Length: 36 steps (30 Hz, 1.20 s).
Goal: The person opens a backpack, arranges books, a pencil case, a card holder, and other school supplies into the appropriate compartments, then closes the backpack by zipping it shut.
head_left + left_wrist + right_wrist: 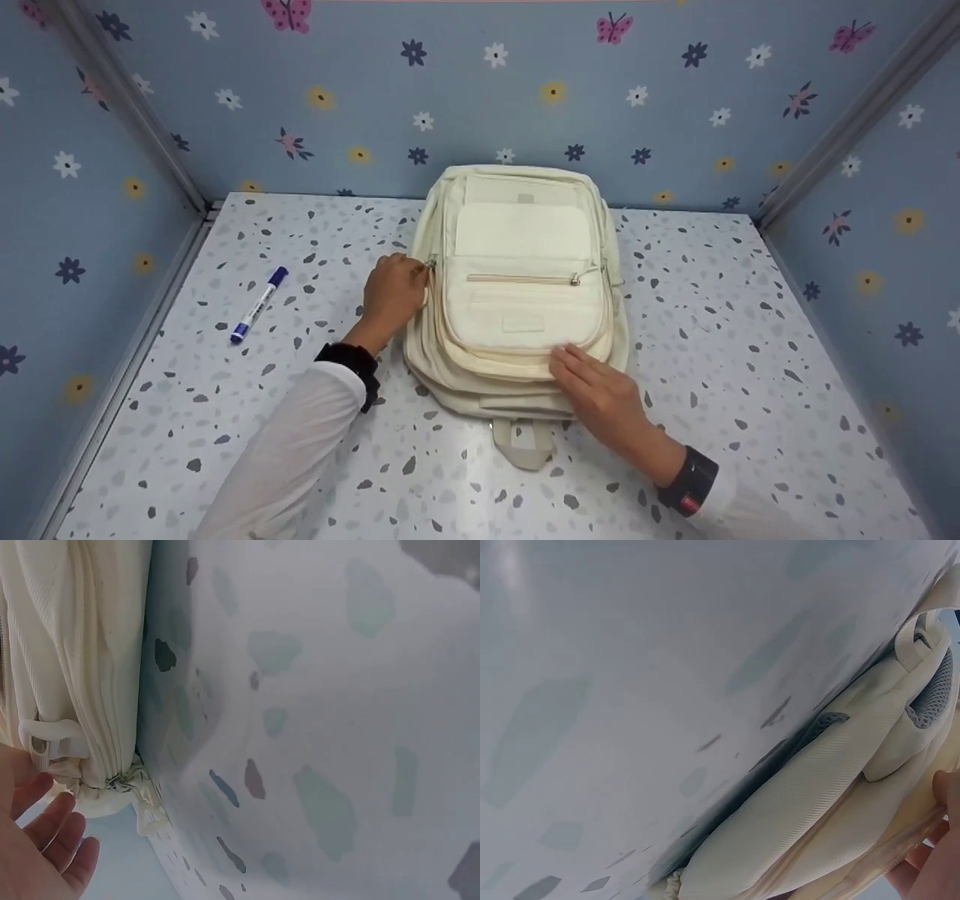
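Observation:
A cream backpack [525, 240] lies front side up on the speckled table, its top handle [525, 454] toward me. At its left side, my left hand [394, 292] pinches a zipper pull [432, 264] between thumb and index finger. The left wrist view shows the other fingers [64, 836] loosely bent beside a white plastic buckle [56, 736]. My right hand [600, 390] grips the lower right edge of the front pocket [495, 360]. In the right wrist view its thumb [941, 786] lies on one side of that edge, with fingers on the other.
A blue-capped marker [259, 306] lies on the table [750, 420] left of the backpack. Flower-patterned panels [480, 97] stand behind and at both sides. A short zipper [521, 279] crosses the backpack's front.

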Each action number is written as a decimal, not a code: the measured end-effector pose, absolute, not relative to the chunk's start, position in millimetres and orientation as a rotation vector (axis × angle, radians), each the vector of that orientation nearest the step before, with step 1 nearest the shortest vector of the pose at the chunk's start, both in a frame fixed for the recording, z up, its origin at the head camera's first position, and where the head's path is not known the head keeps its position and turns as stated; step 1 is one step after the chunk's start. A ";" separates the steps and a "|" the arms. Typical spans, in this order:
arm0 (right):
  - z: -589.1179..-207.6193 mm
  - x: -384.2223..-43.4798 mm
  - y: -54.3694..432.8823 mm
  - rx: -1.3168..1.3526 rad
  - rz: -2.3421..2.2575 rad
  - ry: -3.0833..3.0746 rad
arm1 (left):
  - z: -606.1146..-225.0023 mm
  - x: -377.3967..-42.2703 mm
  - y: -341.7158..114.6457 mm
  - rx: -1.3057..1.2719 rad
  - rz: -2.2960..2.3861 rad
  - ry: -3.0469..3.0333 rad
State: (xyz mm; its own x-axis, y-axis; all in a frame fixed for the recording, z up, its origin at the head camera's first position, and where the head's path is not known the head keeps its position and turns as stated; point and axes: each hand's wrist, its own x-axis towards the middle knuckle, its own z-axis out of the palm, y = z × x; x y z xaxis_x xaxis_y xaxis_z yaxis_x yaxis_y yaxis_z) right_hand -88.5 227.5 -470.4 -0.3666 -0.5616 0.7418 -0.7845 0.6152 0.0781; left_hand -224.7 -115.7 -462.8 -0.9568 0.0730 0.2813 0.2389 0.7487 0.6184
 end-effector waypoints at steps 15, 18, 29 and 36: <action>-465.5 -88.3 230.2 1.115 0.343 -2.265 | -453.5 -211.6 -117.2 -0.163 -1.106 -2.700; -463.4 -89.1 229.9 1.114 0.325 -2.275 | -449.6 -206.9 -114.6 -0.165 -1.048 -2.699; -458.8 -91.2 228.7 1.119 0.279 -2.287 | -450.5 -180.2 -113.7 -0.224 -0.894 -2.733; -457.7 -90.3 229.9 1.100 0.268 -2.304 | -455.4 -155.0 -113.2 -0.252 -0.892 -2.762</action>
State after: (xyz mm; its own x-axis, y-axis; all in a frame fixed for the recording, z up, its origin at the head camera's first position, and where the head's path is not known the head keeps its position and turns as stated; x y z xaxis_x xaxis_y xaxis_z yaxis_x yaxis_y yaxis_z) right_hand -90.3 229.9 -457.7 -0.5020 -0.6508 0.5697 -0.7642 0.6422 0.0603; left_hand -155.0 -113.2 -455.4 -0.9594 0.0927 0.2665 0.2310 0.8004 0.5532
